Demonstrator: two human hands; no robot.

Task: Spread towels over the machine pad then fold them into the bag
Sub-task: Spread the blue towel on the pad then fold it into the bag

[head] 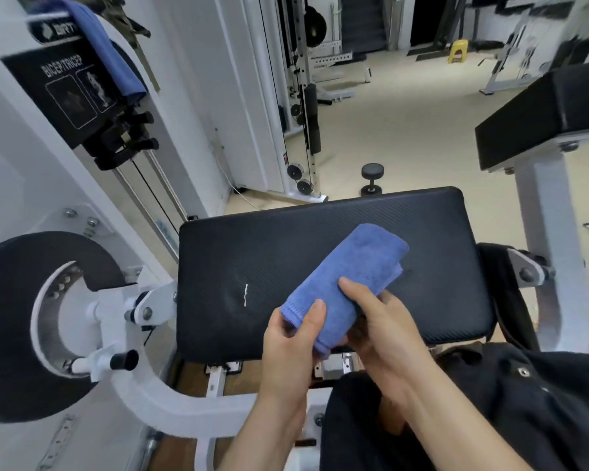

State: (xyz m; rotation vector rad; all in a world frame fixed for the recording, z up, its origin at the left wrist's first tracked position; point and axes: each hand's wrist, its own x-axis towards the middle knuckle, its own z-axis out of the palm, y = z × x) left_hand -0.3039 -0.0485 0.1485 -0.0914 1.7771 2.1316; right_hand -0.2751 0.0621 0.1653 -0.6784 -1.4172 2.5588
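Head view, nearest first: saw black fabric [490, 402] with a metal eyelet at 5 o'clock, bag or clothing not tellable. Just beyond, held a folded blue towel [351, 277] in both hands. Pinched its near end with the left hand [293, 338], thumb on top and fingers curled underneath. Gripped its 4 o'clock edge with the right hand [381, 321], thumb laid across the top, fingers tucked below and mostly hidden. Pointed the towel's far end toward 1 o'clock, over the near right part of the black machine pad [252, 260]; could not tell whether it touched the pad. Noted a short white mark [246, 295] on the pad at 9 o'clock from the towel. Found, at 9 o'clock from the pad, a white machine frame with a black round cam [14, 317]. Spotted farther off, at 11 o'clock, a second blue towel [106, 49] draped over the machine top beside a BICEP/TRICEP placard [68, 93]. Made out another black pad [541, 113] on a white post at 2 o'clock. Saw a dumbbell [372, 180] on the floor past the pad at 12 o'clock, and a yellow stool [458, 51] far back toward 1 o'clock.
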